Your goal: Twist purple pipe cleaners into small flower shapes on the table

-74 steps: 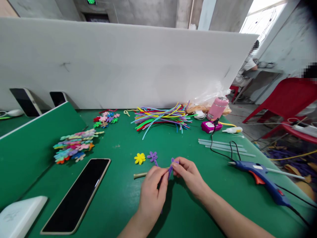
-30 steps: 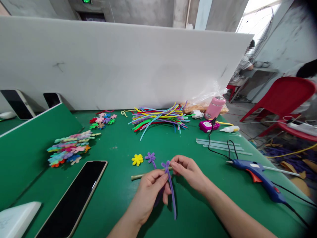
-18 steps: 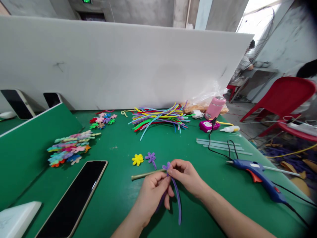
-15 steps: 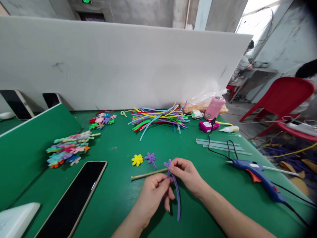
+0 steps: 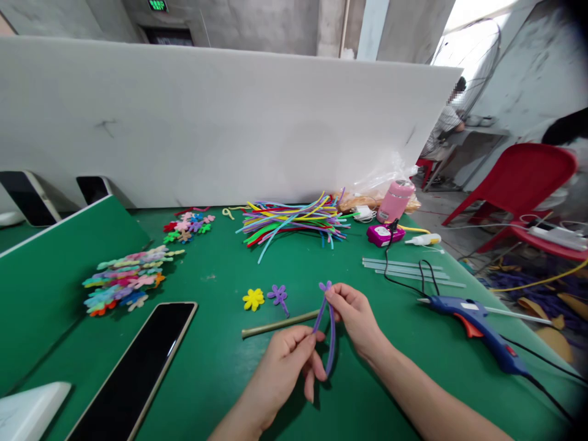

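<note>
Between my hands is a purple pipe cleaner (image 5: 331, 343), with small petal loops bent at its top end. My right hand (image 5: 353, 315) pinches it just under the loops. Lower down, my left hand (image 5: 291, 358) grips one of its two hanging lengths between thumb and forefinger; the other length curves down to my left fingers. Behind my hands a thin olive-green stick (image 5: 275, 324) lies on the table, its right end hidden by my right hand. Beyond it lie a yellow pipe-cleaner flower (image 5: 253, 299) and a purple flower with a short stem (image 5: 277, 294).
A pile of coloured pipe cleaners (image 5: 294, 223) lies at the back. Finished flowers (image 5: 124, 278) are heaped left, near a phone (image 5: 138, 367). To the right are a blue glue gun (image 5: 478, 312), glue sticks (image 5: 407, 269), a magenta box (image 5: 384, 234) and a pink bottle (image 5: 395, 201).
My right hand has shifted slightly right, carrying the looped end up and away from my left hand. The purple length between my hands now shows longer, and the hanging tail bends toward my left fingers.
</note>
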Available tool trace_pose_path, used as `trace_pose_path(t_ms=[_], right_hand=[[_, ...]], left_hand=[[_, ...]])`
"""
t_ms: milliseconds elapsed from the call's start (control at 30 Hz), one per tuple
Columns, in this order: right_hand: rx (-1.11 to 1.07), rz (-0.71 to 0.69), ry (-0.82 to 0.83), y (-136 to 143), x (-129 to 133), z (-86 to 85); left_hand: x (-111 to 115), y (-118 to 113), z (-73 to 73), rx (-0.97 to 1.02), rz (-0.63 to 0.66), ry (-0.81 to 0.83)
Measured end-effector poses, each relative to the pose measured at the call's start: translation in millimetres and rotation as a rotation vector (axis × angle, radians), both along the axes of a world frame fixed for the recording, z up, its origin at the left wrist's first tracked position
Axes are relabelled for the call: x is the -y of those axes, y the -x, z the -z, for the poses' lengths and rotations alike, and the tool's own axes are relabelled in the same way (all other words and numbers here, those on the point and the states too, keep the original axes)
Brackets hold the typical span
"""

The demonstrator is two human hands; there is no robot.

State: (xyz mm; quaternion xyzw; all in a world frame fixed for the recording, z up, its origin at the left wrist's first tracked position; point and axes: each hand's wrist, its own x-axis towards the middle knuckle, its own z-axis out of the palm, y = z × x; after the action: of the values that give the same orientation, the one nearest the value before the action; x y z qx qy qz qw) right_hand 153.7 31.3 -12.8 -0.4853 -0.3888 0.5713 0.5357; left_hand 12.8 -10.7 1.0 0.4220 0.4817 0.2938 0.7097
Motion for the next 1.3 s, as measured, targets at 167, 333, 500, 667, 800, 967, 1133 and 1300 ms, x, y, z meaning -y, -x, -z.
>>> trace_pose_path(t_ms=[167,333,500,667,800,967,1133,1300], right_hand=[[-0.188,-0.108,0.119,-3,0,-4.4],[-0.108,-0.457,0.116,6,11,-7.2],[0.050,-0.485,0.038,14,18,-1.8],[0.104,-0.546,0.005,13,19,1.6],[0.076,-0.537,-0.046,14,20,0.0],[0.011,-0.492,-0.005,16,20,-0.1],[0.029,-0.517,-0.018,15,19,1.8],[0.093,-0.480,-0.033,15,19,0.2]], left_hand=[[-1,5,-3.8,0.042,-0.124,-0.145],[-6,5,-5.8,0.009,-0.299,-0.258],[-8,5,-2.9,-0.164,-0.379,-0.351],[-9,7,1.4,-0.141,-0.430,-0.333],[-10,7,2.8,0.103,-0.447,-0.203],[-10,6,2.8,0.302,-0.389,-0.091],[-9,8,6.0,0.192,-0.384,-0.108],[-9,8,9.5,0.097,-0.403,-0.190]])
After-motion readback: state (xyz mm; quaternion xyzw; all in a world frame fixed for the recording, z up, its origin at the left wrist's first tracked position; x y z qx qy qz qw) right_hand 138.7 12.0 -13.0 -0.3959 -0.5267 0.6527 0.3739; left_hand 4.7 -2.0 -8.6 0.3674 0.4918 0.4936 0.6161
